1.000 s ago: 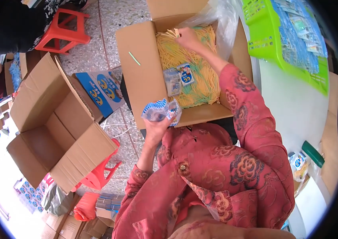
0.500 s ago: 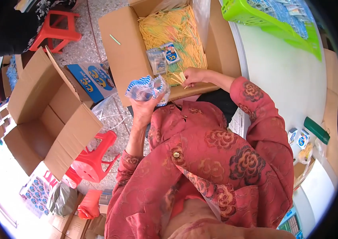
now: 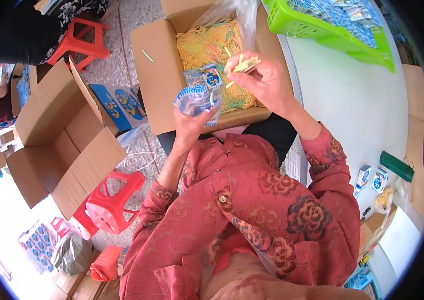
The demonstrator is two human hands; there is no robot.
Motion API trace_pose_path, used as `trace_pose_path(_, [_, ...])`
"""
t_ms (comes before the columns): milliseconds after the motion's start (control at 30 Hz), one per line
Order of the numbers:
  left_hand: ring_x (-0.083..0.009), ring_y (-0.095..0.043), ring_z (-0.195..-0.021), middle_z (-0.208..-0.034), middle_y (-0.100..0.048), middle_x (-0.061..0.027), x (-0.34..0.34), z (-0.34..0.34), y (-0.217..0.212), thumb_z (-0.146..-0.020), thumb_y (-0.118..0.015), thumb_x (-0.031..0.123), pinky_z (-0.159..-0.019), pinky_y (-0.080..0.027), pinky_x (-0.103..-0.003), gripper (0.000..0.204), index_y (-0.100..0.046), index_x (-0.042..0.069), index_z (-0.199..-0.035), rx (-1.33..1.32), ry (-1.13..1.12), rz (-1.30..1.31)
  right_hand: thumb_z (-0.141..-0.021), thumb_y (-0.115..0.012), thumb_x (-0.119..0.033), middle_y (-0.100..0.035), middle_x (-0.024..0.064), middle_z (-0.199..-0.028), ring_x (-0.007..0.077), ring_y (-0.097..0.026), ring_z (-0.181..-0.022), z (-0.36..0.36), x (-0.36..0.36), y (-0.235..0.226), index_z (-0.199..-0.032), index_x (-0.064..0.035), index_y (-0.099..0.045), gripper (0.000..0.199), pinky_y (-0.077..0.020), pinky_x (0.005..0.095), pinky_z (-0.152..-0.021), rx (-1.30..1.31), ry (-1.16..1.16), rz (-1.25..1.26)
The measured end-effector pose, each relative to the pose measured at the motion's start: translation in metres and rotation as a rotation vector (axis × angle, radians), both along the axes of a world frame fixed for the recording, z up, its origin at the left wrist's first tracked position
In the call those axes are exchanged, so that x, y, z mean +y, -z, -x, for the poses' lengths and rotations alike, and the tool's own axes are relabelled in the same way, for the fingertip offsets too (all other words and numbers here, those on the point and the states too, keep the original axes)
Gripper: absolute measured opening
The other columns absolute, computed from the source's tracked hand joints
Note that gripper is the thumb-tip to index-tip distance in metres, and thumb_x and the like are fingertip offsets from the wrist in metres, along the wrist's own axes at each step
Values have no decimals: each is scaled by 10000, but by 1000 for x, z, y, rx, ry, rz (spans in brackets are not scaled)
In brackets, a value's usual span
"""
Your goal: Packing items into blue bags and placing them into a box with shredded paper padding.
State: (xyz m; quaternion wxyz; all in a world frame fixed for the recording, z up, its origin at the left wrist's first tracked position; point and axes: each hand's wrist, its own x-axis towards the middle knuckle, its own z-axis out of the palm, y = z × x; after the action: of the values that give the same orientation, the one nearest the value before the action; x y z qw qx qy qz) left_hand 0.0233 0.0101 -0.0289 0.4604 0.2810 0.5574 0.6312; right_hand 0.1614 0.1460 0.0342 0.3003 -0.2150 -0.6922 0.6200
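Note:
My left hand (image 3: 189,130) is closed around a bunch of clear plastic bags (image 3: 192,100) with blue-striped edges, over the near side of an open cardboard box (image 3: 154,95). Raised above the box's right part, my right hand (image 3: 269,87) pinches several short, thin yellow sticks (image 3: 246,64), which point different ways. A loose heap of similar yellow and green sticks (image 3: 199,47) fills the box. On the heap lies a small blue-and-white packet (image 3: 212,75), partly overlapped by the bags. One green stick (image 3: 147,56) rests on the left flap.
Another open cardboard box (image 3: 67,145) stands at left, by red plastic stools (image 3: 112,202). A green basket (image 3: 307,25) of striped packets sits on the white table (image 3: 347,100) at right, with a dark green cylinder (image 3: 397,166) farther along. Another person sits at the upper left.
My right hand has lifted from the heap, moving up and turning, with the yellow sticks in its fingers. My left hand has shifted slightly right with the bags.

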Motion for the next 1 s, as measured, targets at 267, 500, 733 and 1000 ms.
trace_pose_path(267, [-104, -575, -790, -873, -618, -41, 5, -11, -5, -667, -675, 12, -732, -472, -257, 300, -578, -10, -950, -5, 9, 39, -821, -564, 1, -597, 37, -874, 94, -540, -705, -4, -9, 3, -872, -22, -574, 57, -449, 218, -603, 161, -23, 92])
trace_pose_path(500, [-106, -582, -774, -861, -627, -54, 2, -4, 9, -669, -679, 27, -717, -480, -258, 296, -576, -18, -943, 69, 17, 46, -815, -604, -116, -587, 27, -910, 37, -489, -725, -26, 15, -15, -1031, -44, -554, 233, -394, 155, -592, 59, -95, 733])
trace_pose_path(733, [-106, -582, -781, -869, -628, -56, 6, -2, 8, -674, -667, 28, -721, -483, -259, 298, -579, -22, -954, 66, 47, 7, -808, -613, -123, -572, 34, -902, 41, -492, -720, -30, 15, -34, -1043, -23, -540, 265, -386, 142, -561, 1, -135, 771])
trace_pose_path(1000, [-99, -573, -775, -864, -624, -47, 5, -1, 13, -692, -652, 28, -707, -479, -247, 276, -581, -26, -953, 91, 63, 16, -812, -606, -117, -562, 42, -899, 46, -481, -680, -23, 6, -35, -1036, -13, -534, 258, -384, 140, -533, 9, -165, 878])
